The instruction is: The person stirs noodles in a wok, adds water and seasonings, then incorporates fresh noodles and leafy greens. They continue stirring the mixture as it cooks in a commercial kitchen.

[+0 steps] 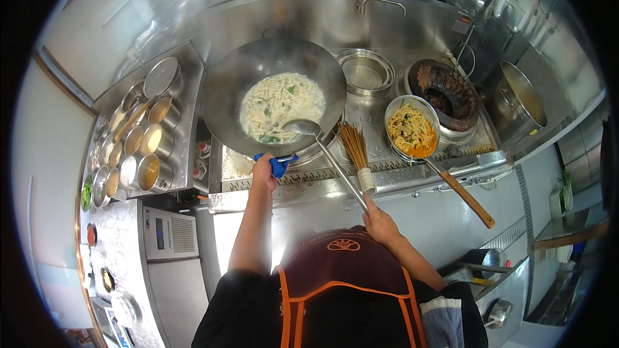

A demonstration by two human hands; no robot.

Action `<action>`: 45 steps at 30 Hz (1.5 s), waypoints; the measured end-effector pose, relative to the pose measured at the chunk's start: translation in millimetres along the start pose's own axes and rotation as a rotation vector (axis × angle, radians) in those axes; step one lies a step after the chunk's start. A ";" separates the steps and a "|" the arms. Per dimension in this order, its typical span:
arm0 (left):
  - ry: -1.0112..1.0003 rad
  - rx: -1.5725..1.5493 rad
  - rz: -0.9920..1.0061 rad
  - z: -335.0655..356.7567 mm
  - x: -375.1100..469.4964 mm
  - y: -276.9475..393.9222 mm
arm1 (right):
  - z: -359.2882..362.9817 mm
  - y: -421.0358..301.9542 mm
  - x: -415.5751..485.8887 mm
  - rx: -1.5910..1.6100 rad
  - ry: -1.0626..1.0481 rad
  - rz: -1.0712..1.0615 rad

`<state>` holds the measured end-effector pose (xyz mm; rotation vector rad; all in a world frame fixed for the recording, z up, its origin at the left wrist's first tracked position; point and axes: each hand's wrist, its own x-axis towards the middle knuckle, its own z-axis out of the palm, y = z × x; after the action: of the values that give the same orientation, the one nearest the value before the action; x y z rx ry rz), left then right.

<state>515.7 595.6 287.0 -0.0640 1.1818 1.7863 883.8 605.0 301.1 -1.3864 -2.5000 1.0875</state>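
A large steel wok (pixel 220 89) stands on the range in front of me, full of pale strips in a milky broth (pixel 271 101) with some green leaves. My left hand (pixel 264 172) grips the wok's near handle through a blue cloth (pixel 279 166). In my right hand (pixel 380 221) is the long metal handle of a wok ladle (pixel 302 127); its bowl rests at the near right edge of the food. To the right of the ladle, a bamboo wok brush (pixel 355 147) with a wrapped grip leans on the range's front edge.
A wooden-handled strainer (pixel 457 186) holds yellow strips with orange sauce (pixel 412 130), beside a dark burner ring (pixel 447 92). A round metal pot of liquid (pixel 366 75) stands behind. Several seasoning containers (pixel 152 140) crowd the left counter. A tall pot (pixel 520 99) is far right, a faucet (pixel 384 2) at the back.
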 end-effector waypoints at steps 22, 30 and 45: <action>-0.013 0.001 -0.024 -13.3 8.9 -8.5 | -0.9 0.4 -4.6 -0.002 0.013 -0.035; -0.014 -0.006 0.000 -14.9 10.3 -12.1 | -0.3 -0.3 -3.4 -0.007 0.004 -0.012; -0.039 0.033 -0.006 -7.8 -2.2 -4.6 | 2.1 1.6 -3.2 -0.005 0.001 -0.002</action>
<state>516.9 588.7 280.9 -0.0129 1.1817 1.7549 886.1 601.9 299.3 -1.3846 -2.5048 1.0811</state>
